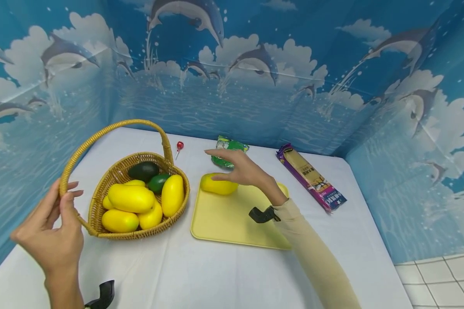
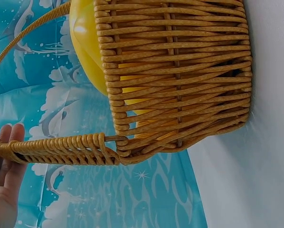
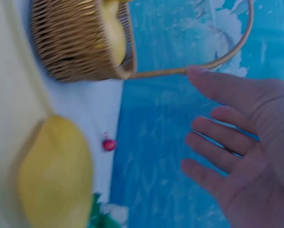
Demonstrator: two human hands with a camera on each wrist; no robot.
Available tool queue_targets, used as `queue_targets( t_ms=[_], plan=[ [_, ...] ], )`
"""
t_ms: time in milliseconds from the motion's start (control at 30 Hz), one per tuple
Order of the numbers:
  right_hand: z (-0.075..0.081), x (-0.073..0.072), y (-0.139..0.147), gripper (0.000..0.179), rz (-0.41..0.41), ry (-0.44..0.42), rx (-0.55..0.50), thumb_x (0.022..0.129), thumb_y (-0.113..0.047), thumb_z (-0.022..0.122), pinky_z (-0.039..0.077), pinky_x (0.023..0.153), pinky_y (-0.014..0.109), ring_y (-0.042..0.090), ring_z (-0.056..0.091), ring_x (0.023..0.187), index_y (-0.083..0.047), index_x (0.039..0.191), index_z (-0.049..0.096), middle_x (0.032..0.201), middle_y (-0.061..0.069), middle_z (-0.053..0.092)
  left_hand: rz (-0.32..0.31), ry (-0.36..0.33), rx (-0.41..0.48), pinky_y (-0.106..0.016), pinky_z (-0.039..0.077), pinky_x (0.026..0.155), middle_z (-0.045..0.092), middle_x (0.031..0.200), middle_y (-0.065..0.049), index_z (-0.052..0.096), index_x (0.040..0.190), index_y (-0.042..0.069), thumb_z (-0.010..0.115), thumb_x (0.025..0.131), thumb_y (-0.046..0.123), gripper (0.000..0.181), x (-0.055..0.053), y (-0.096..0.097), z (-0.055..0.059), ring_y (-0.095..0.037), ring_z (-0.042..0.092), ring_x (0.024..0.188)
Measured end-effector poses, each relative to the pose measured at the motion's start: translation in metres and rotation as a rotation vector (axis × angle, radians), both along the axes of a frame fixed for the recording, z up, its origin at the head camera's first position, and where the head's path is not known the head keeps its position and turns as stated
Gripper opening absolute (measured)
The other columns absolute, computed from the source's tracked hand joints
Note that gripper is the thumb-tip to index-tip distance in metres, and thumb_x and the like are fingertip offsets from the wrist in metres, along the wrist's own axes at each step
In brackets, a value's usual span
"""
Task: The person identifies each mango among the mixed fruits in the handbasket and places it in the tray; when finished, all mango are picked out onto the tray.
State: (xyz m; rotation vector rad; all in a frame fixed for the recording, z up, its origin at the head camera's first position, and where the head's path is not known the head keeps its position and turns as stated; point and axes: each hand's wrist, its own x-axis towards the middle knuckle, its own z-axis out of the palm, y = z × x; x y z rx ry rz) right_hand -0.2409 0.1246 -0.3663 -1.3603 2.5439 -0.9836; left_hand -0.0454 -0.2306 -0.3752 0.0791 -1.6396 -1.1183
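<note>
My left hand [image 1: 56, 229] grips the wrapped handle [image 1: 71, 165] of a wicker basket [image 1: 139, 236], with thumb and fingers on either side of it. In the left wrist view, the fingers show behind the handle [image 2: 61, 147]. Several yellow mangoes [image 1: 131, 198] and two dark green avocados [image 1: 144, 171] fill the basket. Over the yellow tray [image 1: 224, 221], my right hand [image 1: 243, 169] is held with thumb and fingers spread apart. Beneath it, one mango [image 1: 220, 185] lies at the tray's far left corner. The right wrist view has that mango [image 3: 56, 175] apart from the hand's fingers.
A red lollipop [image 1: 180, 145] lies behind the basket on the white cloth [image 1: 170, 274]. Beyond the tray is a green snack packet [image 1: 228, 161], partly covered by the right hand. On the right lies a long purple packet [image 1: 311, 176]. A dolphin-print curtain [image 1: 232, 98] encloses the table.
</note>
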Motion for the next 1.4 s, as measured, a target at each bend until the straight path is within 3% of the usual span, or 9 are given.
queue_targets(
  t_ms=[167, 300, 433, 600, 867, 1200, 1400],
  plan=[
    [0.031, 0.007, -0.023, 0.065, 0.127, -0.016, 0.048, 0.098, -0.025, 0.082, 0.053, 0.117, 0.044, 0.026, 0.062, 0.138, -0.005, 0.155, 0.058, 0.156, 0.011, 0.061, 0.009, -0.023, -0.015, -0.012, 0.060, 0.092, 0.078, 0.115, -0.024, 0.076, 0.130, 0.010, 0.072, 0.099, -0.008, 0.036, 0.000, -0.001, 0.001, 0.004, 0.075, 0.095],
    [0.047, 0.009, -0.043, 0.063, 0.255, -0.136, 0.061, 0.099, -0.020, 0.082, 0.052, 0.119, 0.037, 0.025, 0.060, 0.142, -0.002, 0.154, 0.058, 0.156, 0.013, 0.060, 0.001, -0.030, -0.013, -0.012, 0.060, 0.091, 0.078, 0.115, -0.022, 0.076, 0.130, 0.010, 0.072, 0.099, -0.008, 0.037, 0.001, 0.000, 0.002, 0.004, 0.075, 0.095],
    [0.050, 0.008, -0.066, 0.062, 0.393, -0.255, 0.069, 0.099, -0.010, 0.079, 0.047, 0.123, 0.035, 0.025, 0.055, 0.146, 0.005, 0.154, 0.055, 0.156, 0.019, 0.059, 0.006, -0.040, -0.014, -0.012, 0.060, 0.092, 0.079, 0.116, -0.019, 0.076, 0.130, 0.011, 0.071, 0.099, -0.008, 0.037, 0.002, 0.001, 0.003, 0.004, 0.075, 0.096],
    [0.044, 0.008, -0.094, 0.064, 0.480, -0.301, 0.061, 0.099, -0.007, 0.079, 0.044, 0.126, 0.034, 0.022, 0.054, 0.148, 0.007, 0.155, 0.052, 0.157, 0.023, 0.056, 0.008, -0.051, -0.011, -0.010, 0.059, 0.090, 0.080, 0.116, -0.014, 0.077, 0.130, 0.011, 0.072, 0.099, -0.008, 0.037, 0.003, 0.000, 0.003, 0.004, 0.075, 0.096],
    [0.028, 0.009, -0.125, 0.066, 0.497, -0.379, 0.036, 0.098, -0.002, 0.079, 0.045, 0.120, 0.020, 0.024, 0.051, 0.150, 0.010, 0.156, 0.049, 0.159, 0.025, 0.053, 0.011, -0.062, -0.013, -0.010, 0.059, 0.090, 0.080, 0.115, -0.008, 0.077, 0.129, 0.010, 0.072, 0.099, -0.007, 0.035, 0.002, 0.000, 0.003, 0.004, 0.075, 0.097],
    [0.002, 0.015, -0.151, 0.076, 0.405, -0.313, 0.069, 0.096, -0.013, 0.084, 0.045, 0.124, 0.029, 0.020, 0.044, 0.154, 0.001, 0.161, 0.047, 0.167, 0.017, 0.047, 0.014, -0.062, -0.020, -0.009, 0.060, 0.086, 0.080, 0.116, -0.017, 0.077, 0.130, 0.010, 0.072, 0.100, -0.003, 0.033, -0.002, -0.010, -0.009, 0.002, 0.076, 0.095],
    [-0.005, 0.021, -0.158, 0.082, 0.388, -0.240, 0.095, 0.094, -0.017, 0.087, 0.042, 0.124, 0.025, 0.022, 0.041, 0.156, -0.001, 0.162, 0.045, 0.170, 0.015, 0.042, 0.017, -0.067, -0.026, -0.012, 0.060, 0.089, 0.079, 0.116, -0.018, 0.077, 0.130, 0.012, 0.073, 0.101, -0.001, 0.033, -0.003, -0.009, -0.009, 0.001, 0.076, 0.096]
  ],
)
